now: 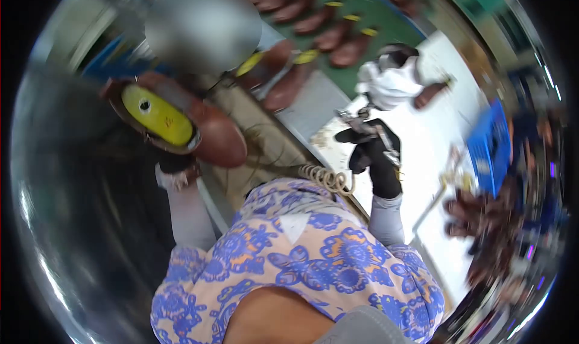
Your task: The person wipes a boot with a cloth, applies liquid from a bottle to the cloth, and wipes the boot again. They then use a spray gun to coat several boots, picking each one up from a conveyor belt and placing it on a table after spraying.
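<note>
On the left, my left hand [173,161] in a dark glove holds up a brown leather shoe [218,134] from below, its fingers mostly hidden behind it. A yellow-green shoe last [158,117] with a round hole fills the shoe's opening. My right hand [380,160], in a black glove, is closed on a silver metal tool [360,125] over the white table. Blur hides the tool's details; it resembles a spray gun. Near that hand's wrist runs a coiled cream hose [329,178]. Beyond it lies a bunched white cloth [392,84].
Two brown shoes with yellow lasts [291,86] stand on the grey ledge. Several more line the green conveyor belt [347,78]. A brown shoe [432,95] lies beside the cloth. On the right are a blue crate [487,148] and a heap of brown shoes [485,217].
</note>
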Motion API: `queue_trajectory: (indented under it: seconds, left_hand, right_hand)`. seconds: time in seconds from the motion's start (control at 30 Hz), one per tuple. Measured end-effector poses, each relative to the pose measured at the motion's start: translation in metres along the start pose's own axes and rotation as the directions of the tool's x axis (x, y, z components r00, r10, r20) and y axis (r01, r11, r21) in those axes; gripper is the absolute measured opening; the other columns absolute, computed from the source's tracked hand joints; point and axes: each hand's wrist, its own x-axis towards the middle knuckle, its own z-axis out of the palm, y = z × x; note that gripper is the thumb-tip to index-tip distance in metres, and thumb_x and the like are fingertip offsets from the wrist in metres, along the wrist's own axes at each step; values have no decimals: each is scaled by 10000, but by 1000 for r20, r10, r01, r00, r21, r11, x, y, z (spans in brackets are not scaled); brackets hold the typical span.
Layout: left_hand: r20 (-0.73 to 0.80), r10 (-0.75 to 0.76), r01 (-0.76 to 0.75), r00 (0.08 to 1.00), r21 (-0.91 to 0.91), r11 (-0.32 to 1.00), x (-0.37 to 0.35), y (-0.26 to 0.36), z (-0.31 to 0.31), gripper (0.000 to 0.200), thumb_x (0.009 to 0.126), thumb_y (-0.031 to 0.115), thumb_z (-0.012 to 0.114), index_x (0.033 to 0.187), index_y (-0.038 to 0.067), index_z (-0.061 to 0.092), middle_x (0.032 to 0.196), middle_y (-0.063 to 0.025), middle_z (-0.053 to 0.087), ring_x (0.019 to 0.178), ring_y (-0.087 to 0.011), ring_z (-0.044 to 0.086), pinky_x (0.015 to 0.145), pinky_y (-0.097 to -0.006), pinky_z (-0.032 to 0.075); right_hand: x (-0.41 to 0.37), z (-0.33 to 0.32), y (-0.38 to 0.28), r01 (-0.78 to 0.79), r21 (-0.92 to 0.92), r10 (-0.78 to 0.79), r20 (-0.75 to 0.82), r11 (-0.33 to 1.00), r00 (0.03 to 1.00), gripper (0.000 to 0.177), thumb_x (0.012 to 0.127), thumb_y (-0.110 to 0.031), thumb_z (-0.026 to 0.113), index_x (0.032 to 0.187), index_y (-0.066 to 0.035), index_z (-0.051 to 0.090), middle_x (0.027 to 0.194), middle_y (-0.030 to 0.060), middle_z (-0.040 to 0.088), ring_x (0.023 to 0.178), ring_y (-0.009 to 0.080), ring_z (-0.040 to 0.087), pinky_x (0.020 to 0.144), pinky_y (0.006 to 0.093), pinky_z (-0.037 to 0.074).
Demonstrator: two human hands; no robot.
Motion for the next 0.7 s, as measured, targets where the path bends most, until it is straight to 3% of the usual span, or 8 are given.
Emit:
queue_trajectory:
  seconds: [0.07, 0.13, 0.23, 0.3, 0.53, 0.6, 0.63, 0.7]
  left_hand:
    - [252, -110, 211, 962, -422, 881, -59, 25, 8, 594, 887, 339, 594, 1364, 66, 368, 1360, -132, 402, 1125, -194, 500, 920, -382, 418]
    - [751, -206, 777, 627, -584, 236, -70, 79, -5, 580, 903, 347, 562, 1367, 61, 365, 1346, -130, 410, 1127, -192, 494, 928, -375, 411]
    - [983, 176, 879, 48, 42, -475, -79, 136, -3, 562, 926, 361, 514, 1371, 53, 360, 1325, -127, 422, 1130, -189, 485, 940, -364, 399]
    - [872, 489, 636, -27, 392, -665, -72, 168, 6, 553, 942, 369, 482, 1374, 47, 358, 1312, -125, 430, 1132, -187, 479, 948, -357, 392]
    - [583, 750, 477, -311, 779, -407, -4, 245, 36, 538, 989, 396, 386, 1382, 31, 349, 1270, -119, 453, 1138, -182, 461, 971, -336, 368]
    - [468, 789, 462, -398, 846, -268, 30, 278, 56, 497, 988, 434, 349, 1101, -10, 542, 1072, -123, 588, 965, -197, 586, 866, -269, 453]
    - [760, 458, 785, -462, 590, -188, -8, 331, 67, 537, 944, 538, 391, 1081, 44, 551, 985, -63, 588, 859, -119, 577, 793, -214, 443]
    - [805, 426, 834, -413, 522, -179, 29, 372, 81, 562, 923, 568, 412, 1089, 48, 548, 967, -45, 583, 833, -99, 567, 769, -203, 438]
  right_hand:
    - [-6, 22, 59, -12, -8, 12, -59, 1000, 998, 332, 849, -284, 578, 1003, 10, 574, 892, 123, 681, 523, 72, 569, 417, 178, 380]
    - [-17, 23, 66, 70, -105, -92, -213, 992, 973, 477, 918, -439, 515, 1005, 27, 565, 845, 171, 676, 430, 84, 519, 383, 205, 387]
    - [-46, 22, 87, 63, -66, -84, -389, 996, 917, 477, 886, -438, 557, 973, 30, 537, 845, 188, 670, 423, 111, 537, 366, 215, 409]
    - [-63, 25, 84, 74, -43, -86, -513, 996, 854, 437, 877, -379, 576, 984, 42, 525, 839, 208, 661, 400, 132, 534, 352, 234, 430]
    - [-80, 13, 70, 57, 162, 83, -741, 985, 666, 235, 845, -193, 534, 927, 26, 520, 885, 195, 668, 466, 128, 575, 428, 235, 459]
    - [-73, -4, 80, 50, 207, 132, -773, 977, 620, 284, 857, -228, 528, 945, 41, 522, 873, 199, 667, 441, 140, 568, 408, 241, 458]
    - [-67, -13, 78, 61, 220, 138, -782, 974, 608, 304, 863, -247, 529, 944, 46, 523, 865, 201, 666, 426, 143, 562, 395, 244, 455]
    - [-58, -28, 80, 71, 235, 150, -795, 969, 588, 383, 874, -317, 548, 945, 59, 528, 844, 207, 664, 392, 149, 548, 364, 246, 446]
